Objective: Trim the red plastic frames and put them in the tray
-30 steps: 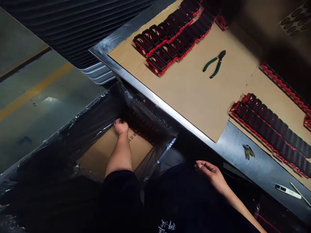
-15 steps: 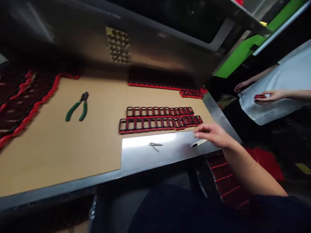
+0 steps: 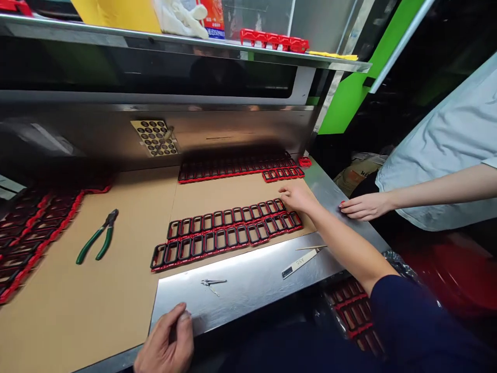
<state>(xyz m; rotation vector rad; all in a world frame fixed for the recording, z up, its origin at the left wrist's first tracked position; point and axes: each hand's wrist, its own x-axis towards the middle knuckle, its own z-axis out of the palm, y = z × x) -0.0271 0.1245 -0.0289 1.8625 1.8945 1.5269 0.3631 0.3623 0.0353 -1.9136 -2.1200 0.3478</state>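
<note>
My right hand (image 3: 301, 198) reaches over the right end of two rows of small black-and-red rectangular frames. Its fingertips are pinched together just above the end of the back row (image 3: 227, 217); anything between them is hidden. The front row (image 3: 221, 239) runs alongside, nearer to me. My left hand (image 3: 169, 339) is at the table's front edge, thumb and index finger closed together, and I cannot make out what they hold. Ahead of it, a small thin metal tool (image 3: 213, 282) lies on the bare metal strip.
Green-handled cutters (image 3: 99, 235) lie on the cardboard (image 3: 128, 290). More frames (image 3: 236, 168) stand at the back, others (image 3: 39, 228) at the left. A flat labelled tool (image 3: 301, 263) lies near the front edge. At right, a co-worker's hand (image 3: 363, 207) rests by the table's edge.
The camera view has tilted up, bringing the shelf into sight. My left hand has come into view at the front. My right hand has moved farther back, over the rows. The co-worker's hand has reached the table edge.
</note>
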